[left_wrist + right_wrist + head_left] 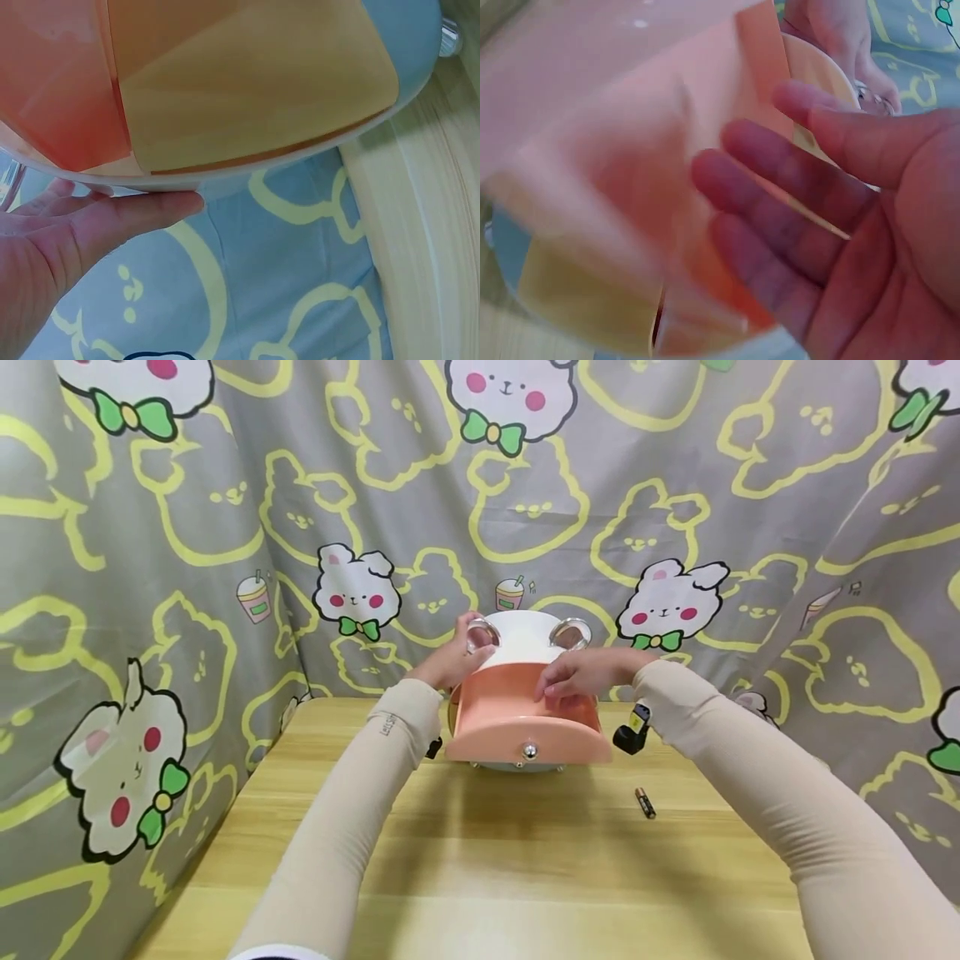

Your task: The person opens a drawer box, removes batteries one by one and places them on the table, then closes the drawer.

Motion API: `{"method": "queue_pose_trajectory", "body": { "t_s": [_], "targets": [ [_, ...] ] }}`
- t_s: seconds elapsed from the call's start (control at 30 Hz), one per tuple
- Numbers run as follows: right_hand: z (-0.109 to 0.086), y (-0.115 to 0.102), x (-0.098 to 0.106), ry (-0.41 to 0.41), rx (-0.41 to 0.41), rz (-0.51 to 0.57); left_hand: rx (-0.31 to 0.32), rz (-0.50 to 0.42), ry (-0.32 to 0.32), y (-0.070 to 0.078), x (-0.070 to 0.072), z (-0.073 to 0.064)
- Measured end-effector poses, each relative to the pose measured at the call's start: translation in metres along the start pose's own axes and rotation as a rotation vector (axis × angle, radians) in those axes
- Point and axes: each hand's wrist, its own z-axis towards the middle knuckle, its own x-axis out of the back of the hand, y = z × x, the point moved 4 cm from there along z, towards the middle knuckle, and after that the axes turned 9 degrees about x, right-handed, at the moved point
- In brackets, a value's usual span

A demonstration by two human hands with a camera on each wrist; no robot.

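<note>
A round drawer box [517,639] with a white body and silver ring ears stands on the table, its salmon drawer [528,739] pulled out, silver knob in front. My left hand [452,658] grips the box's side by the left ring ear; in the left wrist view the thumb [161,211] lies along the outer wall. My right hand [585,672] hangs over the drawer's right side, fingers loosely bent and spread with nothing held in the right wrist view. The drawer's floor is partly hidden behind its front panel.
A single battery [645,803] lies on the wooden table [525,877], to the right and nearer me than the box. A grey patterned curtain [420,510] surrounds the table's back and sides. A black wrist camera [632,731] hangs under my right wrist.
</note>
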Motion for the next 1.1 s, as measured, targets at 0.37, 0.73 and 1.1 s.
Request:
{"method": "queue_pose_trajectory", "body": {
  "t_s": [0.37, 0.73, 1.1],
  "targets": [
    [0.021, -0.002, -0.005, -0.292, -0.122, 0.259, 0.023, -0.029, -0.008, 0.003, -0.003, 0.0],
    [0.039, -0.011, -0.006, -0.452, -0.138, 0.216, 0.014, -0.01, 0.011, -0.001, -0.001, -0.001],
    [0.059, -0.011, -0.015, -0.561, -0.032, 0.174, -0.014, -0.026, 0.024, -0.001, -0.001, -0.001]
  ]
}}
